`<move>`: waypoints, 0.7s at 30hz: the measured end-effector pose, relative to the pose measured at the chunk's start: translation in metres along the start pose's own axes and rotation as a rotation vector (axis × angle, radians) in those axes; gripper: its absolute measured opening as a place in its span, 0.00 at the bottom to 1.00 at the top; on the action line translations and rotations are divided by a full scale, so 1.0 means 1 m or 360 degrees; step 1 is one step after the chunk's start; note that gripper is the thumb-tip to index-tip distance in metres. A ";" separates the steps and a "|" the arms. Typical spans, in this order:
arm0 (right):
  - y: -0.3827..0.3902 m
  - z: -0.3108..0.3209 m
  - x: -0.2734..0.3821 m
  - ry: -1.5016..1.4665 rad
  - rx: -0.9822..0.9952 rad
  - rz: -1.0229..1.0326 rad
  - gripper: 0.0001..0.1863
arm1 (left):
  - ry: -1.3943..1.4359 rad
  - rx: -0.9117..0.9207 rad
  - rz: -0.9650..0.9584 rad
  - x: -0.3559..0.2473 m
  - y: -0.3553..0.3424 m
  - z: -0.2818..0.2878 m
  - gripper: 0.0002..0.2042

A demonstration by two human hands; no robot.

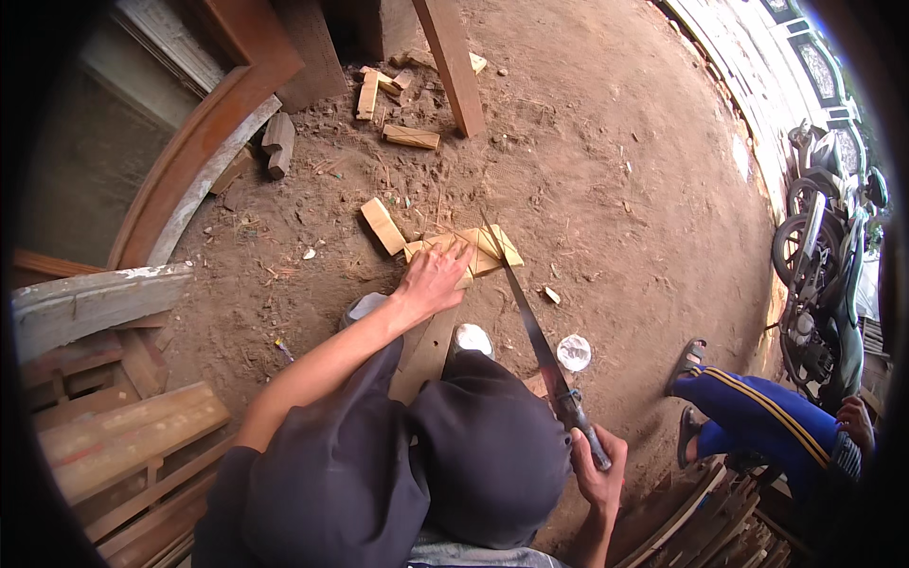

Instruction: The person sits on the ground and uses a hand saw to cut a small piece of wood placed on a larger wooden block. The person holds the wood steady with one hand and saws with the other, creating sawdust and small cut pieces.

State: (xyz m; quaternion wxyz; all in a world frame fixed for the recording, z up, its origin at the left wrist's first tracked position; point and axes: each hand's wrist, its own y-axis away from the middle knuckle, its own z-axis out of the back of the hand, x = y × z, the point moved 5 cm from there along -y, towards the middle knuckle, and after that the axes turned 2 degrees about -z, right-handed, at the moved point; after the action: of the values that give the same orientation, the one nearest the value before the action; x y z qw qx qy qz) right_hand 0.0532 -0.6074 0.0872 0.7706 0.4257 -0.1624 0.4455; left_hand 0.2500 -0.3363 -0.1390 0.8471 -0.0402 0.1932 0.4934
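Note:
A pale wooden board [491, 251] with dark pencil lines across it lies low in front of my feet. My left hand [437, 277] presses down on its left part, fingers bent over the wood and hiding some of it. My right hand [600, 466] is closed around the dark handle of a handsaw [533, 327]. The saw's long blade slants up and away, its narrow tip lying across the board's right end. Just left of the board, a short wooden block [383, 227] rests on the soil.
Wood offcuts [411, 137] lie ahead, beside an upright post [453, 71]. A wooden frame [194, 142] and stacked planks [133, 440] stand left. A round white object [574, 352] lies near the saw. At right are a person in blue trousers [757, 402] and motorcycles [819, 246].

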 end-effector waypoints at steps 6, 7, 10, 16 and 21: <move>0.023 0.005 -0.019 0.0050 -0.0167 0.0182 0.18 | -0.0119 -0.0057 -0.0087 -0.016 0.024 -0.014 0.49; 0.026 0.003 -0.016 0.0065 -0.0245 0.0281 0.18 | -0.0088 -0.0068 -0.0079 -0.016 0.027 -0.015 0.51; 0.033 0.001 -0.023 -0.0206 -0.0224 0.0178 0.18 | -0.0050 -0.0097 -0.0084 -0.011 0.027 -0.025 0.51; 0.009 -0.019 -0.040 -0.0229 -0.0231 0.0253 0.20 | 0.0041 -0.0461 0.0209 -0.004 0.003 -0.031 0.63; -0.020 -0.049 -0.055 -0.0289 -0.0141 0.0278 0.21 | 0.0224 -0.0191 0.0034 -0.015 -0.001 -0.045 0.67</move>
State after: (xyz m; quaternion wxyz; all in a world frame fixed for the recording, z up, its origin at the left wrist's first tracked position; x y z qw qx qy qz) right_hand 0.0329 -0.6027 0.0139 0.7291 0.4141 -0.2875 0.4628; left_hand 0.2310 -0.3606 -0.1749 0.8222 -0.1234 0.2228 0.5091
